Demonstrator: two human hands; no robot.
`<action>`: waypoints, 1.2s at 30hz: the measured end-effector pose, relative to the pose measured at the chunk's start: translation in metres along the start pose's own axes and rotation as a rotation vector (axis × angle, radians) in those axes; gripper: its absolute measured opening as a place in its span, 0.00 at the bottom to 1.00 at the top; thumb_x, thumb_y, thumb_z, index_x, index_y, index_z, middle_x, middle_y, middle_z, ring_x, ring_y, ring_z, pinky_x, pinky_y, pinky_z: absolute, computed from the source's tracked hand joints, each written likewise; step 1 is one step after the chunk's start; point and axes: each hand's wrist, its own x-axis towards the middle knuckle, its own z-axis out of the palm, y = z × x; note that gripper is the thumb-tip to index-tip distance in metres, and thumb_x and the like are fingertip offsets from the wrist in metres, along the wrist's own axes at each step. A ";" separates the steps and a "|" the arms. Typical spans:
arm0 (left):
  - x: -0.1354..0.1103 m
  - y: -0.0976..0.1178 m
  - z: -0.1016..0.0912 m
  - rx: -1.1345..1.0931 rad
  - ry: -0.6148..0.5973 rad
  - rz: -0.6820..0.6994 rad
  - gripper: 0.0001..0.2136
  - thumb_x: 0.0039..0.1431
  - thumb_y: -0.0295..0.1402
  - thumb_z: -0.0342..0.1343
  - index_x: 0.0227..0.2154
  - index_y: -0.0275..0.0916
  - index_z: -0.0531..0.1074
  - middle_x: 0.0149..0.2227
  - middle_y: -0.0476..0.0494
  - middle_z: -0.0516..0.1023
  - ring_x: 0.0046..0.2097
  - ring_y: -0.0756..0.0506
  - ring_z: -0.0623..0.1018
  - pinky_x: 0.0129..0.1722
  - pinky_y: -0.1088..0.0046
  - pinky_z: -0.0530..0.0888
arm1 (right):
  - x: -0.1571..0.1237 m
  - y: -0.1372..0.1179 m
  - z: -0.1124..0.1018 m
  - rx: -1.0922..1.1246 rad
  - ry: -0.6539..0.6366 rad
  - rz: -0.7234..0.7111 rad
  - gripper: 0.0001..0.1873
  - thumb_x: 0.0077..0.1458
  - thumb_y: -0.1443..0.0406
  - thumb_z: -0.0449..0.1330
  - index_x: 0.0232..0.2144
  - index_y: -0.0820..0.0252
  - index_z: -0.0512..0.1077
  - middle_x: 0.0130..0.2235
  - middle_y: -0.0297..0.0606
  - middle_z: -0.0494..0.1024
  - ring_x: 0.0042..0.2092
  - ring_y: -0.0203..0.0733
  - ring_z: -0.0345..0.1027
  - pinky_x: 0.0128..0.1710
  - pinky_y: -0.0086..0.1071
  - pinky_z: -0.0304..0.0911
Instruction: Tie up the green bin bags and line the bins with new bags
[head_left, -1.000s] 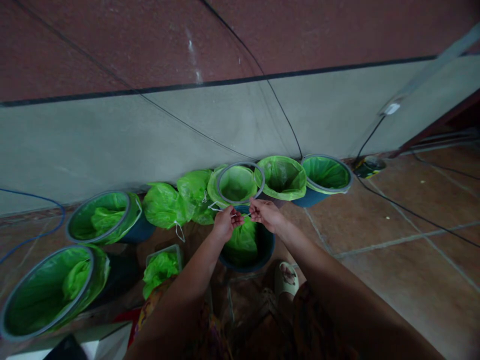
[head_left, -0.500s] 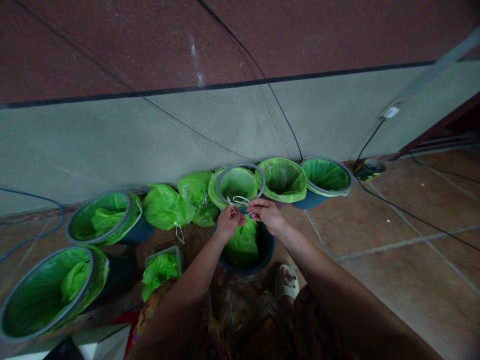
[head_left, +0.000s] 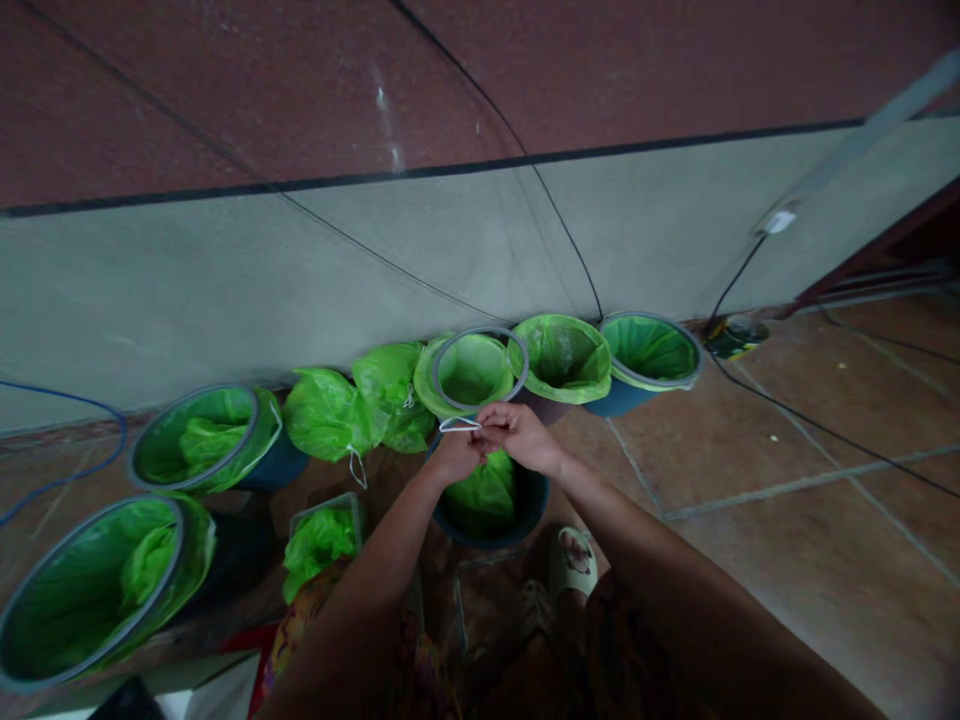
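Observation:
A dark blue bucket [head_left: 525, 510] stands on the floor in front of me with a green plastic bag [head_left: 484, 490] inside it. Both hands meet just above its far rim. My left hand [head_left: 456, 455] is closed on the bag's white drawstring [head_left: 457, 425], whose loop sticks out to the left. My right hand [head_left: 517, 435] overlaps the left from the right and pinches the same string. My sandalled foot [head_left: 574, 558] stands beside the bucket.
Several bins lined with green bags stand along the grey wall: two at left [head_left: 202, 435] [head_left: 90, 585], three behind my hands [head_left: 472, 370] [head_left: 562, 355] [head_left: 651, 350]. Tied green bags [head_left: 352, 405] lie between them. Black cables [head_left: 787, 405] cross the tiled floor at right; a blue one [head_left: 75, 400] runs at left.
My hands have come together over the bucket. The drawstring, first stretched between them, now shows as a small loop at the left hand, with the right hand laid over it.

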 end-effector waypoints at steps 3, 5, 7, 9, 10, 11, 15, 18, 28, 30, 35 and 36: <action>0.000 -0.001 -0.004 0.109 -0.051 0.082 0.04 0.51 0.30 0.55 0.25 0.37 0.72 0.24 0.52 0.72 0.28 0.51 0.71 0.28 0.78 0.70 | 0.000 0.000 0.000 -0.063 0.037 -0.044 0.09 0.45 0.62 0.66 0.28 0.60 0.71 0.26 0.32 0.77 0.25 0.33 0.67 0.26 0.26 0.62; 0.001 -0.003 -0.004 0.130 -0.047 0.085 0.06 0.53 0.33 0.56 0.26 0.36 0.73 0.25 0.51 0.73 0.29 0.50 0.71 0.30 0.77 0.70 | 0.000 0.000 0.001 -0.094 0.054 -0.059 0.08 0.45 0.63 0.65 0.27 0.61 0.72 0.25 0.32 0.76 0.25 0.33 0.67 0.27 0.27 0.62; 0.002 -0.005 -0.003 0.099 -0.021 0.063 0.07 0.55 0.34 0.54 0.27 0.36 0.74 0.25 0.50 0.74 0.29 0.50 0.72 0.30 0.76 0.70 | 0.001 0.000 0.000 -0.115 0.096 -0.067 0.08 0.44 0.63 0.65 0.27 0.61 0.73 0.24 0.31 0.75 0.25 0.33 0.66 0.27 0.27 0.61; 0.002 -0.007 0.000 0.039 0.000 0.039 0.09 0.57 0.34 0.52 0.28 0.36 0.74 0.25 0.49 0.73 0.28 0.50 0.72 0.30 0.75 0.71 | 0.002 0.000 -0.003 -0.159 0.174 -0.053 0.10 0.42 0.65 0.64 0.32 0.61 0.74 0.25 0.30 0.75 0.25 0.32 0.65 0.26 0.26 0.60; 0.002 -0.007 0.001 0.004 0.006 0.029 0.09 0.57 0.34 0.52 0.28 0.36 0.74 0.24 0.49 0.73 0.28 0.50 0.72 0.30 0.75 0.72 | 0.002 0.000 -0.006 -0.192 0.198 -0.022 0.13 0.41 0.67 0.63 0.35 0.61 0.75 0.26 0.30 0.75 0.24 0.32 0.64 0.26 0.26 0.59; 0.002 -0.006 0.002 -0.031 0.013 0.017 0.10 0.58 0.35 0.52 0.28 0.36 0.74 0.24 0.50 0.73 0.27 0.50 0.72 0.30 0.75 0.73 | 0.001 0.001 -0.008 -0.230 0.193 0.026 0.17 0.41 0.69 0.61 0.38 0.60 0.75 0.26 0.29 0.75 0.23 0.31 0.63 0.24 0.25 0.58; 0.000 -0.002 0.003 -0.137 0.048 -0.019 0.12 0.57 0.39 0.52 0.27 0.37 0.75 0.22 0.50 0.71 0.26 0.50 0.72 0.28 0.74 0.74 | -0.004 0.008 -0.015 -0.426 -0.031 0.219 0.18 0.41 0.73 0.54 0.36 0.60 0.75 0.27 0.30 0.75 0.21 0.31 0.63 0.21 0.25 0.55; -0.001 0.001 0.002 -0.160 0.060 -0.035 0.13 0.56 0.41 0.54 0.23 0.37 0.73 0.21 0.51 0.70 0.25 0.50 0.72 0.27 0.74 0.74 | -0.005 0.013 -0.016 -0.619 -0.021 0.143 0.13 0.45 0.73 0.53 0.31 0.61 0.76 0.26 0.31 0.75 0.24 0.32 0.64 0.25 0.26 0.57; -0.003 0.005 0.004 -0.411 0.282 -0.166 0.09 0.50 0.37 0.62 0.27 0.36 0.77 0.22 0.49 0.76 0.24 0.51 0.74 0.28 0.74 0.73 | -0.004 -0.003 -0.029 -0.626 0.093 0.273 0.09 0.50 0.63 0.59 0.26 0.60 0.77 0.20 0.31 0.70 0.20 0.32 0.60 0.20 0.26 0.56; -0.004 0.006 0.001 -0.472 0.264 -0.206 0.08 0.45 0.34 0.64 0.28 0.35 0.78 0.24 0.47 0.78 0.27 0.49 0.76 0.31 0.72 0.74 | -0.007 -0.006 -0.030 -0.558 0.055 0.284 0.08 0.48 0.61 0.61 0.25 0.60 0.77 0.19 0.30 0.69 0.20 0.32 0.60 0.19 0.25 0.57; -0.004 0.006 -0.004 -0.198 0.280 -0.111 0.04 0.42 0.26 0.62 0.24 0.38 0.78 0.24 0.49 0.79 0.29 0.47 0.77 0.36 0.70 0.74 | -0.009 -0.002 -0.031 -0.608 -0.021 0.318 0.07 0.45 0.63 0.63 0.20 0.60 0.75 0.18 0.30 0.70 0.19 0.30 0.58 0.18 0.24 0.53; -0.004 0.007 -0.005 -0.092 0.286 -0.058 0.04 0.42 0.25 0.62 0.23 0.39 0.78 0.25 0.49 0.80 0.31 0.47 0.77 0.38 0.70 0.74 | -0.008 -0.002 -0.031 -0.659 -0.019 0.301 0.07 0.45 0.65 0.63 0.19 0.60 0.75 0.18 0.30 0.70 0.19 0.30 0.58 0.19 0.24 0.52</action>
